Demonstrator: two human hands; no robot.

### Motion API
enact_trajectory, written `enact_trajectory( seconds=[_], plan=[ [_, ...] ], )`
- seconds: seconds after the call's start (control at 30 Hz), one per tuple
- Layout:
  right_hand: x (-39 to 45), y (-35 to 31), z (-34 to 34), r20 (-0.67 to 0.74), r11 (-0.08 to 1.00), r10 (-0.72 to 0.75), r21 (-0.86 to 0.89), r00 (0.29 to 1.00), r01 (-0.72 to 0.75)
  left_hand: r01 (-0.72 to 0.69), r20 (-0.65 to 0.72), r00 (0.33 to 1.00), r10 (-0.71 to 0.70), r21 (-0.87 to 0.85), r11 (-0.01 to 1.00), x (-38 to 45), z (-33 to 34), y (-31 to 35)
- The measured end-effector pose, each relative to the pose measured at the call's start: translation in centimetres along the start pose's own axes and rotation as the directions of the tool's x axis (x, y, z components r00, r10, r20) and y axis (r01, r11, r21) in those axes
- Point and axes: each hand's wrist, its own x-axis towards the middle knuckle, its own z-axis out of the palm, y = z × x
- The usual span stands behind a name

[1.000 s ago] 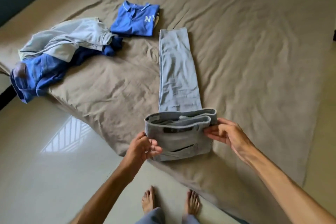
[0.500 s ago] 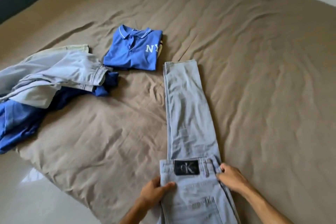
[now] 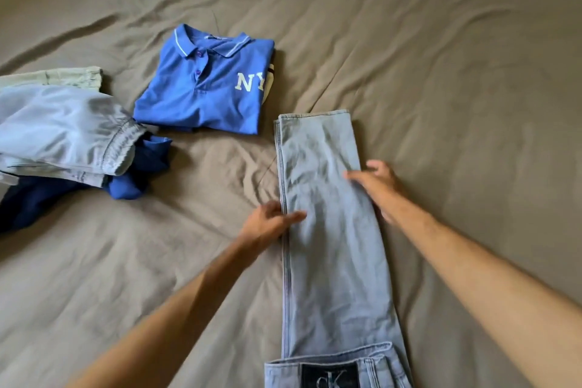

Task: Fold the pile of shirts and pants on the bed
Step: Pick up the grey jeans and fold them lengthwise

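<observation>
- Folding in progress: light denim jeans [image 3: 327,230] lie lengthwise at lower centre of the bed [image 3: 441,72], waistband folded over at the bottom edge.
- Left hand [image 3: 267,224] pinches the left seam; right hand [image 3: 376,186], fingers spread, rests on the right edge, seemingly flat.
- Done: blue polo shirt [image 3: 204,85], folded, upper centre.
- Left: unfolded pile [image 3: 63,142] at left.

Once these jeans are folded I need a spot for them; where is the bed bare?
Bare brown bedsheet lies right of the light blue jeans and beyond the folded blue polo shirt. Crowded at left: the unfolded clothes pile sits beside the polo.
</observation>
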Motion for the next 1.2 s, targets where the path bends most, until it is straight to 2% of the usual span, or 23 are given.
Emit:
enact_trajectory(
  seconds=[0.07, 0.17, 0.27, 0.43, 0.53, 0.63, 0.7, 0.77, 0.83, 0.9, 0.93, 0.97, 1.0, 1.03, 1.07, 1.1, 1.13, 1.17, 1.2],
  plan=[
    [3.4, -2.1, 1.2, 0.02, 0.988, 0.049, 0.149, 0.999, -0.051, -0.019, 0.001, 1.0, 0.019, -0.109, 0.994, 2.2, 0.9, 1.9],
    [6.5, -3.4, 1.1, 0.149, 0.961, 0.038, 0.264, 0.988, -0.077, -0.079, -0.049, 0.997, 0.067, -0.333, 0.939, 3.7, 2.4, 4.4],
    [4.4, -6.0, 0.5, 0.266, 0.974, -0.016, 0.224, 0.964, -0.046, -0.123, -0.086, 0.992, 0.098, -0.378, 0.918, 3.2, 2.9, 5.2],
    [4.0, -10.3, -3.4, 0.388, 0.965, -0.158, 0.253, 0.908, 0.06, -0.154, 0.064, 0.98, 0.187, -0.349, 0.924, 0.0, 1.6, 7.0],
    [3.0, -13.9, -6.0, 0.565, 0.987, -0.158, 0.093, 0.81, 0.127, -0.202, 0.0, 0.974, 0.228, -0.46, 0.865, -1.5, 1.0, 9.5],
    [0.8, -16.9, -7.4, 0.677, 0.933, -0.18, -0.114, 0.714, 0.343, -0.301, -0.146, 0.953, 0.264, -0.535, 0.79, -1.7, -0.1, 13.3],
    [-1.2, -18.7, -8.1, 0.673, 0.824, -0.228, -0.251, 0.704, 0.507, -0.379, -0.212, 0.925, 0.315, -0.468, 0.799, -2.0, -0.8, 15.3],
    [-3.5, -20.1, -9.0, 0.677, 0.663, -0.283, -0.374, 0.68, 0.648, -0.429, -0.192, 0.903, 0.384, -0.384, 0.818, -3.0, -0.8, 16.6],
    [-5.1, -20.6, -9.1, 0.706, 0.426, -0.314, -0.493, 0.635, 0.759, -0.456, -0.168, 0.89, 0.424, -0.293, 0.84, -4.2, -0.5, 16.4],
    [-6.9, -20.1, -8.2, 0.716, 0.152, -0.364, -0.585, 0.595, 0.797, -0.479, -0.28, 0.855, 0.437, -0.104, 0.871, -5.7, 0.3, 14.5],
    [-7.4, -19.6, -7.7, 0.704, 0.076, -0.422, -0.601, 0.571, 0.796, -0.468, -0.396, 0.803, 0.446, 0.046, 0.883, -6.8, 0.8, 12.8],
    [-7.9, -18.7, -7.2, 0.687, 0.031, -0.487, -0.604, 0.54, 0.797, -0.449, -0.493, 0.722, 0.485, 0.2, 0.871, -8.6, 1.5, 10.5],
    [-8.1, -17.9, -6.8, 0.665, 0.001, -0.542, -0.611, 0.513, 0.792, -0.44, -0.502, 0.654, 0.566, 0.357, 0.824, -10.6, 2.3, 7.8],
    [-8.5, -17.1, -6.3, 0.643, -0.021, -0.58, -0.626, 0.5, 0.78, -0.437, -0.386, 0.666, 0.638, 0.491, 0.753, -12.8, 3.3, 4.9],
    [-8.8, -16.2, -5.9, 0.628, -0.04, -0.604, -0.638, 0.491, 0.769, -0.433, -0.187, 0.75, 0.635, 0.587, 0.684, -15.2, 4.4, 1.8],
    [-8.8, -15.4, -5.6, 0.621, -0.052, -0.622, -0.641, 0.477, 0.766, -0.418, 0.035, 0.847, 0.53, 0.66, 0.624, -16.8, 5.5, -1.2],
    [-9.2, -14.5, -5.3, 0.621, -0.062, -0.627, -0.641, 0.47, 0.765, -0.386, 0.196, 0.911, 0.364, 0.72, 0.578, -18.2, 6.6, -3.8],
    [-9.5, -13.8, -5.1, 0.624, -0.079, -0.631, -0.643, 0.461, 0.762, -0.332, 0.254, 0.943, 0.215, 0.764, 0.553, -18.6, 7.5, -5.8],
    [-10.0, -13.2, -5.1, 0.622, -0.089, -0.633, -0.651, 0.461, 0.754, -0.273, 0.246, 0.961, 0.123, 0.801, 0.532, -18.6, 8.4, -7.4]
  ],
)
